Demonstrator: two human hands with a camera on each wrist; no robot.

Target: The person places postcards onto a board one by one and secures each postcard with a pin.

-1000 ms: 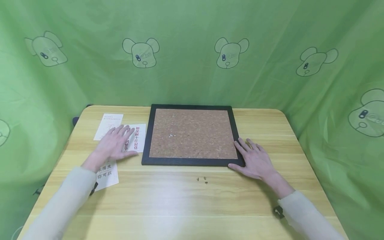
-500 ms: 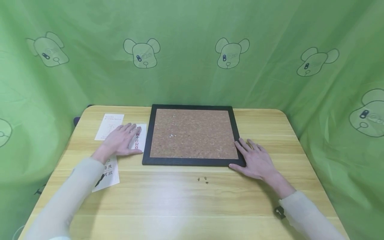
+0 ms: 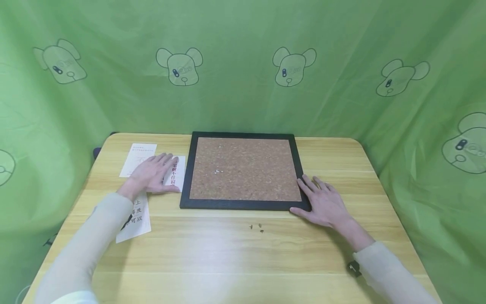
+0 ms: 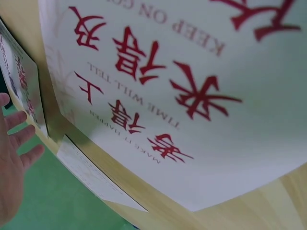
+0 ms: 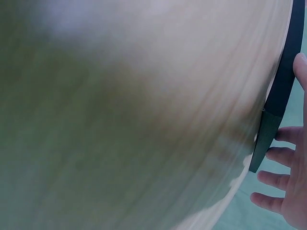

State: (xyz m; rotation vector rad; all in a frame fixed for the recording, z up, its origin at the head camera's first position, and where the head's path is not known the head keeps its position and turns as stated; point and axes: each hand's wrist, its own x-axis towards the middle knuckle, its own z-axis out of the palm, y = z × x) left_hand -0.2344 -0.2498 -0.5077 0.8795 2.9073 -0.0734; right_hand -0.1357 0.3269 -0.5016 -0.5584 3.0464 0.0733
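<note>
My left hand [image 3: 153, 174] lies over a white card with red characters [image 3: 175, 175], hiding its left part; the fingers are extended, the thumb pointing at the board. A second white card [image 3: 140, 152] shows behind the hand, and a third [image 3: 137, 226] lies under the wrist. That third card [image 4: 144, 139] fills much of the left wrist view, bearing large red characters and small English lines. My right hand [image 3: 322, 202] rests with spread fingers on the near right corner of a cork board [image 3: 244, 169] with a black frame [image 3: 243, 205].
Several tiny dark pieces [image 3: 256, 228] lie on the wooden table [image 3: 212, 261] in front of the board. Small white marks [image 3: 218, 171] show on the cork. A green curtain [image 3: 239, 107] with mouse-like drawings hangs around the table's far edge and sides.
My left hand has shifted slightly right and away from me across the cards, toward the board. The right hand and the board stay where they were.
</note>
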